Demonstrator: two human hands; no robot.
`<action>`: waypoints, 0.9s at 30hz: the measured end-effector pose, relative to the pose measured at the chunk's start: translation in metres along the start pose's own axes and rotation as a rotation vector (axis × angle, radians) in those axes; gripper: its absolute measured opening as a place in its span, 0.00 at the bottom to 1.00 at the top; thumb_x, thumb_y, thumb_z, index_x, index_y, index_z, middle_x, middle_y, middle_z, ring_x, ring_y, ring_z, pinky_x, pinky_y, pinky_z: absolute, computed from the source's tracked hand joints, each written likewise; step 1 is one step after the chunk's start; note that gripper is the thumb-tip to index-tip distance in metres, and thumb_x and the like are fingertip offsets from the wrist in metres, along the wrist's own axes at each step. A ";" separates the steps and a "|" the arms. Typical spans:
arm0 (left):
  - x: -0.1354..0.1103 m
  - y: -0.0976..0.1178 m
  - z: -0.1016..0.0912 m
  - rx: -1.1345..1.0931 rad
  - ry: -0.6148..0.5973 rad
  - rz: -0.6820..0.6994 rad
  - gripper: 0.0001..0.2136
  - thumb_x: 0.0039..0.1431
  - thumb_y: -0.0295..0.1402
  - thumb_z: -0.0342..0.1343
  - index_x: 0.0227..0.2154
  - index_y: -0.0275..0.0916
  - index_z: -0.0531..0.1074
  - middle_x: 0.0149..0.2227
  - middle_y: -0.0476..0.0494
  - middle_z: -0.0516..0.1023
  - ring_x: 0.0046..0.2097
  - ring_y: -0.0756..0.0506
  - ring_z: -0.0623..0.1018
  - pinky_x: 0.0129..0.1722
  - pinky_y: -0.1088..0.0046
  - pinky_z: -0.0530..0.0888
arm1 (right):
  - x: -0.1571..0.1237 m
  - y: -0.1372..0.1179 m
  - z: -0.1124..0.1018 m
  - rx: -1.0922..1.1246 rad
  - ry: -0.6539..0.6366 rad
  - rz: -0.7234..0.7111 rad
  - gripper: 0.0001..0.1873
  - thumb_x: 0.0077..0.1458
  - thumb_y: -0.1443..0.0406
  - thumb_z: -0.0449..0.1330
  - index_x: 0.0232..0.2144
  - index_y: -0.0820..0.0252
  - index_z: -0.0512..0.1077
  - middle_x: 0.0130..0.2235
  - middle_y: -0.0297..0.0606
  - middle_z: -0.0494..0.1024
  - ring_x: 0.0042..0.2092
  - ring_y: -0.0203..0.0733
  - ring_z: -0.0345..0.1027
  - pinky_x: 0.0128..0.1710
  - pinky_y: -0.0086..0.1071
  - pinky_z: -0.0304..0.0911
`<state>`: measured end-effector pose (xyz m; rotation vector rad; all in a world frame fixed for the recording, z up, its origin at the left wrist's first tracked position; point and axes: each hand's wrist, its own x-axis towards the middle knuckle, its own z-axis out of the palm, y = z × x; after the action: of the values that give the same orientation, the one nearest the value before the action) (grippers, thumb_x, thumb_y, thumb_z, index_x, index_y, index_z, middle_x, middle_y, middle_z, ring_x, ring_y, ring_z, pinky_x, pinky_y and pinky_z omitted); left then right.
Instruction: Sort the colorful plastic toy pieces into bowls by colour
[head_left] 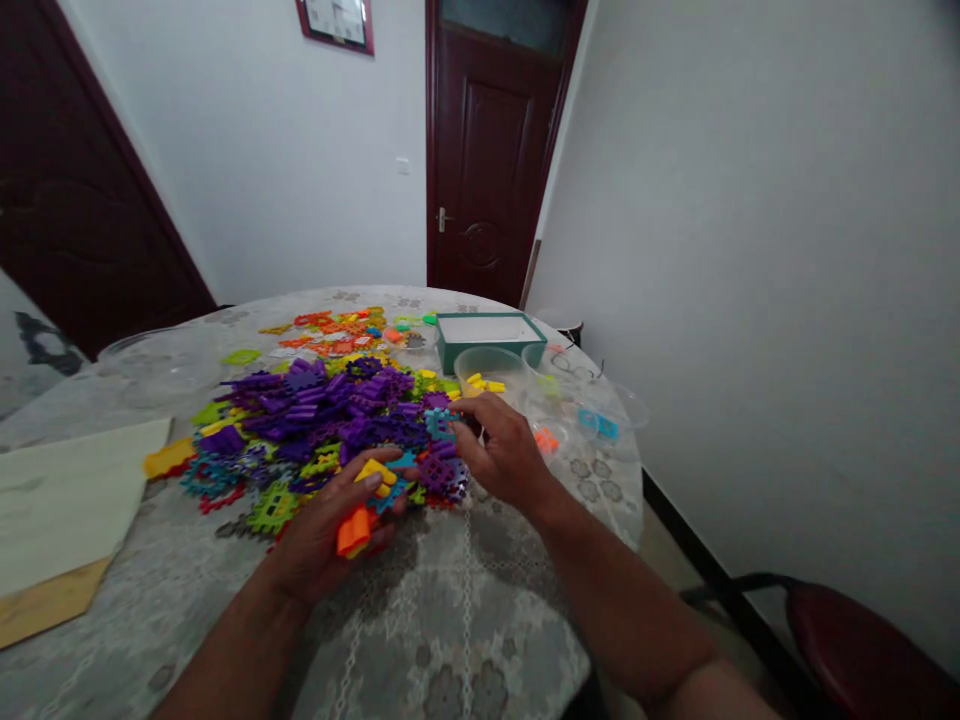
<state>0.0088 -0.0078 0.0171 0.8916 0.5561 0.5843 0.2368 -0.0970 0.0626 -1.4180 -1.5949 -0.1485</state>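
The left hand (330,535) lies palm up near the table's (465,600) near edge, its fingers curled around a small clutch of plastic pieces: an orange piece (354,532) sits in the palm, and a yellow piece (377,472) is pinned under the thumb. The right hand (504,450) rests just beside it, palm down, with fingertips bent onto purple and blue pieces at the near right edge of the pile (330,405). Whether those fingers are clamped on one cannot be told.

The pile, mostly purple with green, teal and yellow mixed in, spreads across the middle of the table. More orange pieces (337,330) lie toward the far edge. A green box (487,335) stands at the far right, and a clear bowl (487,372) holding yellow bits sits just in front of it. A cream sheet (60,500) covers the left edge.
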 end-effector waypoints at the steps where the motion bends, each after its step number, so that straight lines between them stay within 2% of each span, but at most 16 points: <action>1: 0.000 0.001 0.000 0.000 0.008 0.003 0.28 0.55 0.36 0.73 0.58 0.41 0.73 0.47 0.38 0.81 0.35 0.46 0.81 0.23 0.76 0.75 | 0.004 0.007 -0.006 -0.033 0.048 0.019 0.12 0.65 0.67 0.57 0.47 0.56 0.77 0.41 0.40 0.79 0.42 0.44 0.72 0.48 0.37 0.69; 5: 0.000 0.002 0.001 -0.026 0.014 -0.001 0.28 0.56 0.35 0.72 0.59 0.41 0.72 0.49 0.36 0.81 0.35 0.45 0.81 0.23 0.75 0.76 | 0.010 0.053 -0.045 -0.291 0.324 0.172 0.13 0.63 0.68 0.56 0.45 0.59 0.78 0.43 0.44 0.79 0.45 0.47 0.72 0.51 0.40 0.68; 7: -0.001 0.001 0.001 -0.059 0.006 0.004 0.28 0.57 0.34 0.71 0.59 0.40 0.72 0.48 0.35 0.82 0.34 0.45 0.81 0.22 0.75 0.75 | 0.005 0.081 -0.069 -0.447 0.436 0.261 0.14 0.62 0.68 0.55 0.45 0.61 0.79 0.45 0.49 0.79 0.50 0.52 0.70 0.56 0.47 0.65; 9: 0.000 -0.002 0.000 -0.097 -0.010 0.006 0.27 0.58 0.33 0.70 0.60 0.40 0.72 0.50 0.34 0.82 0.35 0.45 0.82 0.23 0.76 0.76 | -0.004 0.107 -0.089 -0.599 0.526 0.381 0.15 0.60 0.68 0.55 0.44 0.63 0.80 0.44 0.53 0.78 0.50 0.57 0.69 0.57 0.53 0.63; 12: 0.002 -0.007 -0.005 -0.143 -0.066 -0.003 0.26 0.62 0.35 0.68 0.61 0.40 0.72 0.52 0.31 0.81 0.36 0.45 0.83 0.23 0.77 0.76 | -0.013 0.135 -0.101 -0.736 0.689 0.476 0.20 0.55 0.70 0.56 0.48 0.63 0.80 0.51 0.57 0.76 0.56 0.62 0.67 0.58 0.59 0.60; 14: 0.003 -0.010 -0.008 -0.161 -0.092 -0.011 0.24 0.64 0.36 0.66 0.62 0.40 0.71 0.54 0.29 0.81 0.37 0.45 0.83 0.24 0.77 0.76 | -0.013 0.138 -0.095 -0.727 0.726 0.408 0.22 0.54 0.72 0.55 0.48 0.63 0.80 0.53 0.56 0.76 0.58 0.62 0.67 0.60 0.60 0.59; 16: 0.003 -0.012 -0.010 -0.178 -0.115 -0.009 0.23 0.65 0.37 0.65 0.62 0.39 0.71 0.53 0.29 0.81 0.37 0.45 0.83 0.24 0.77 0.76 | -0.008 0.127 -0.080 -0.647 0.680 0.263 0.20 0.56 0.72 0.54 0.47 0.63 0.80 0.52 0.54 0.78 0.58 0.59 0.69 0.63 0.58 0.58; 19: 0.002 -0.011 -0.011 -0.186 -0.151 0.007 0.23 0.65 0.36 0.66 0.61 0.40 0.72 0.52 0.30 0.81 0.37 0.45 0.82 0.23 0.78 0.75 | -0.001 0.089 -0.046 -0.446 0.504 0.043 0.17 0.62 0.70 0.54 0.48 0.61 0.79 0.50 0.50 0.80 0.56 0.55 0.71 0.62 0.54 0.63; 23: 0.001 -0.010 -0.011 -0.148 -0.198 -0.018 0.27 0.61 0.33 0.68 0.62 0.40 0.71 0.53 0.31 0.80 0.38 0.45 0.82 0.24 0.79 0.74 | -0.008 0.029 0.000 -0.171 0.077 -0.217 0.20 0.66 0.71 0.54 0.56 0.57 0.75 0.52 0.47 0.80 0.55 0.52 0.72 0.60 0.51 0.68; 27: 0.001 -0.013 -0.012 -0.095 -0.207 -0.042 0.30 0.58 0.31 0.70 0.63 0.42 0.71 0.43 0.38 0.81 0.35 0.45 0.82 0.25 0.78 0.75 | -0.025 -0.008 0.029 -0.046 -0.292 -0.350 0.29 0.64 0.73 0.56 0.66 0.57 0.67 0.60 0.48 0.76 0.62 0.53 0.66 0.66 0.52 0.63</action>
<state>0.0045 -0.0071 -0.0001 0.8369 0.3561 0.4700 0.2108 -0.0980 0.0333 -1.2248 -2.0874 -0.1904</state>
